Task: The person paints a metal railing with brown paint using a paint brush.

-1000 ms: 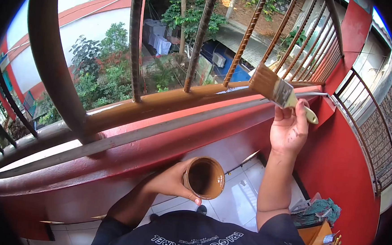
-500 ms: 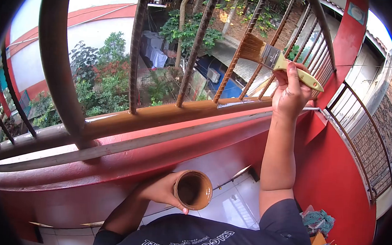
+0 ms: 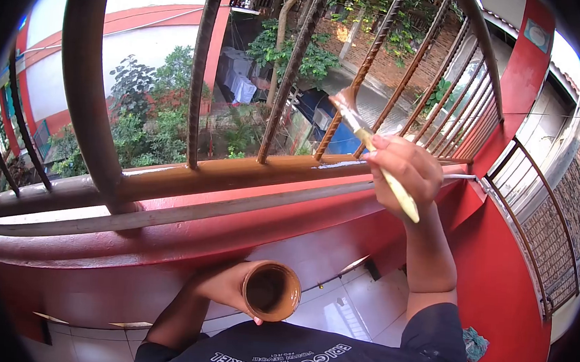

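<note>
My right hand (image 3: pixel 407 171) is closed round the pale yellow-green handle of a paintbrush (image 3: pixel 396 187). The brown-coated bristles touch or nearly touch a twisted vertical bar (image 3: pixel 372 48) of the railing. My left hand (image 3: pixel 227 285) holds an open cup (image 3: pixel 290 294) of brown paint low in front of my chest, its mouth facing up. Wet-looking brown covers much of the lower rail (image 3: pixel 237 174), with some whitish patches on it.
A red wall ledge (image 3: pixel 187 241) and a grey rail (image 3: pixel 168 219) run below the railing. A thick curved post (image 3: pixel 84 69) rises at the left. A teal cloth bundle (image 3: pixel 474 345) lies at the lower right by the red wall (image 3: pixel 504 267). White floor tiles show below.
My right hand has come lower, turning the brush so its narrow edge shows and its bristles meet the bar. My left hand and the cup have shifted slightly left and down.
</note>
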The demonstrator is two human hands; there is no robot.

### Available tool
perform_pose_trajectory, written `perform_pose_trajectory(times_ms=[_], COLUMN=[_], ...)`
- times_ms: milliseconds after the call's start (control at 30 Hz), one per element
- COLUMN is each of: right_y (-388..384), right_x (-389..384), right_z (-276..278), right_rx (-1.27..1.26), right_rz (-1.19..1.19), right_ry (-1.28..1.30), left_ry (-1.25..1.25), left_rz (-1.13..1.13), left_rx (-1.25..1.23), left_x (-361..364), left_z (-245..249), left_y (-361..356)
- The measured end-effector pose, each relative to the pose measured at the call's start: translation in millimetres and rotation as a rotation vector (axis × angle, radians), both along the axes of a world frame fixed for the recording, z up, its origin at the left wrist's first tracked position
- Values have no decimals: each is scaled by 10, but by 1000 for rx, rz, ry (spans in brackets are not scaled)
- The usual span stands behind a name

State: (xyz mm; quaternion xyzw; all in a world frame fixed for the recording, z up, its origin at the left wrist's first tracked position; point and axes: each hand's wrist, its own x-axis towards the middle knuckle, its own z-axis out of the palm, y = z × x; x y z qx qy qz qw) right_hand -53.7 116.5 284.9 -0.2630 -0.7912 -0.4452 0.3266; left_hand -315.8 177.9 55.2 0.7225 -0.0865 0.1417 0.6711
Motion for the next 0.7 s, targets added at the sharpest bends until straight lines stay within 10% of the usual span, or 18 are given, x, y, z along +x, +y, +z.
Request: perform_pose_trajectory(times_ms=[167,333,533,700], right_y=[-100,62,-41,-20], right_x=[84,109,52,143], right_z=[427,1488,660,820], right_rx=[-257,22,-79,-196], right_rz=[37,133,-111,116], right_ry=[216,217,-217,287], left_ry=[-5,-15,-12,-43], left_rz=[24,9,-5,-6], left_rx=[34,56,39,85], left_x=[5,-1,-18,2], left_z=[-16,15,2,-21], left_y=[2,5,6,23])
